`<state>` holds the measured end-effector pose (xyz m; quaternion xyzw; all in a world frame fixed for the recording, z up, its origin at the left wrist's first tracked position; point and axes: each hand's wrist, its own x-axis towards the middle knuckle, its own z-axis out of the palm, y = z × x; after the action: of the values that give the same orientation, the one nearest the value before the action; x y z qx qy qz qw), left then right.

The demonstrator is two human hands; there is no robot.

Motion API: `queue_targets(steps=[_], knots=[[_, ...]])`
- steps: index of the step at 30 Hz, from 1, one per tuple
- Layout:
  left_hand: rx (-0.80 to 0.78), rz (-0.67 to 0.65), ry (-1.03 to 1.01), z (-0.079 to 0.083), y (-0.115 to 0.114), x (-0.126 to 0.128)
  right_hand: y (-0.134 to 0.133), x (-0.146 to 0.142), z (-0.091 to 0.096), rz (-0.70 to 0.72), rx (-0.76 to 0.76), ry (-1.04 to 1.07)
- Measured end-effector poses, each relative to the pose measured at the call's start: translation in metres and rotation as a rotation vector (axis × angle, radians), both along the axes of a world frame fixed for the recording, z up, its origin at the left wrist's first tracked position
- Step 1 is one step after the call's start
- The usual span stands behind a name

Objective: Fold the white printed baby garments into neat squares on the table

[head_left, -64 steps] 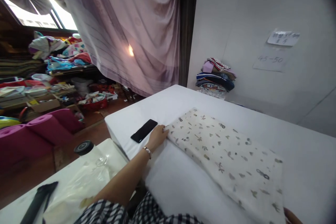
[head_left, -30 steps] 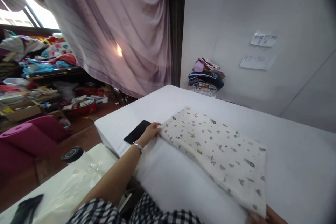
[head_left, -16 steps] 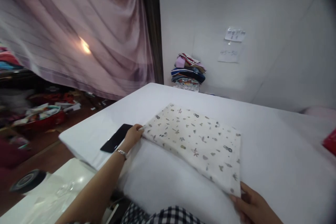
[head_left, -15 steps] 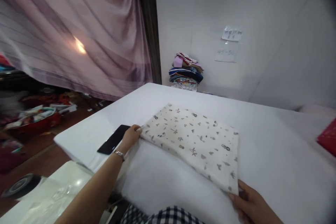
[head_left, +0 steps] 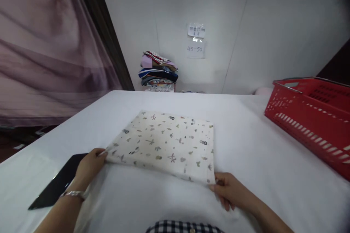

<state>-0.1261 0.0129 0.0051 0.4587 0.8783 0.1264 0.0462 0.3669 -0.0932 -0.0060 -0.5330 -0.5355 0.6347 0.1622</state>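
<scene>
A cream cloth [head_left: 164,142] with a small grey and green print lies flat and folded on the white table. My left hand [head_left: 91,165] pinches its near left corner between thumb and fingers. At the near right corner, my right hand [head_left: 228,191] grips the cloth the same way, with the lower fingers loosely curled. The near edge between the hands is lifted a little and sags. Beside my left wrist, partly behind the hand, is a flat black tablet or phone [head_left: 61,182].
A red plastic basket [head_left: 314,123] with metal handles stands on the table at the right. Folded fabrics [head_left: 158,72] are stacked beyond the far edge, by the wall. Two paper notes [head_left: 196,49] hang there. A pinkish curtain [head_left: 54,51] hangs at the left.
The camera has turned right, bringing the red basket into fuller view and shifting the table scene leftward. Both hands keep hold of the same cloth corners.
</scene>
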Motion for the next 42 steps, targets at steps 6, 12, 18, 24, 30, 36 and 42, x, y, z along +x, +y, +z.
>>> queue_targets(steps=[6,12,18,24,30,36,42], knots=[[-0.061,-0.224,0.33,0.02,0.018,0.037,-0.001,-0.007,-0.001,-0.056,0.056,-0.048],[0.163,-0.899,0.187,0.015,0.067,0.167,-0.002,-0.007,-0.004,-0.05,0.099,-0.043],[-0.068,-0.895,0.152,-0.005,0.126,0.238,-0.005,-0.008,-0.007,-0.085,0.109,-0.043],[-0.081,-0.827,0.143,-0.03,0.147,0.233,-0.006,-0.007,-0.007,-0.09,0.08,-0.017],[-0.039,-0.806,0.052,-0.022,0.146,0.228,0.005,0.008,0.001,0.021,-0.048,0.064],[0.059,-0.857,0.163,-0.017,0.126,0.214,0.053,0.022,0.025,-0.212,0.391,-0.216],[-0.042,-0.825,0.21,-0.031,0.116,0.212,0.131,-0.041,0.049,0.032,0.826,-0.486]])
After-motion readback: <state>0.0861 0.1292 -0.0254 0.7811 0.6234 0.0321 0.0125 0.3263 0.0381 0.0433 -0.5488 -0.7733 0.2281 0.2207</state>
